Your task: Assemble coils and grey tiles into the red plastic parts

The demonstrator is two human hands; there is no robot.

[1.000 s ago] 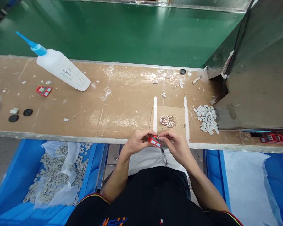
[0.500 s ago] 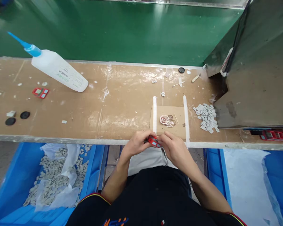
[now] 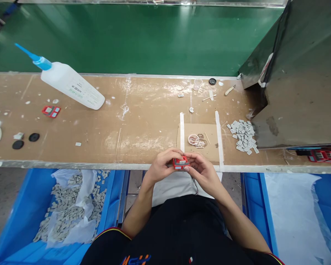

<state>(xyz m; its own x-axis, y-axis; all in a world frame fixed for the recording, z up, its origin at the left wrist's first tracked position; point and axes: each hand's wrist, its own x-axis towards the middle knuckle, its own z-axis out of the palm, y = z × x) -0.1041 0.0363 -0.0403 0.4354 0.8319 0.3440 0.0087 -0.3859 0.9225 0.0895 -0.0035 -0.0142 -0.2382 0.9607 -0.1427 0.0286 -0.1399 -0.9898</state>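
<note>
At the front edge of the bench I hold a small red toy car (image 3: 181,162) with pale window-like patches. My left hand (image 3: 163,165) is closed on its left end, thumb below and fingers above. My right hand (image 3: 204,172) pinches its right end between thumb and fingers. Just beyond my hands lies a cardboard sheet (image 3: 209,151) between two strips of white tape. On it are a small round dish (image 3: 193,139), a cluster of shiny brownish rings or loops (image 3: 201,142) and a thin stick (image 3: 207,138).
A white squeeze bottle (image 3: 74,86) with a blue nozzle lies left. Another red toy (image 3: 51,111) sits nearby. Small grey pieces (image 3: 243,136) are piled right, beside a large dark box (image 3: 303,81). Blue bins (image 3: 110,206) stand below the bench; the left one holds many grey pieces.
The red toy car has turned flatter and more level in my hands. My right hand's fingers have shifted from its right corner to a pinch along its right end. The view has moved slightly.
</note>
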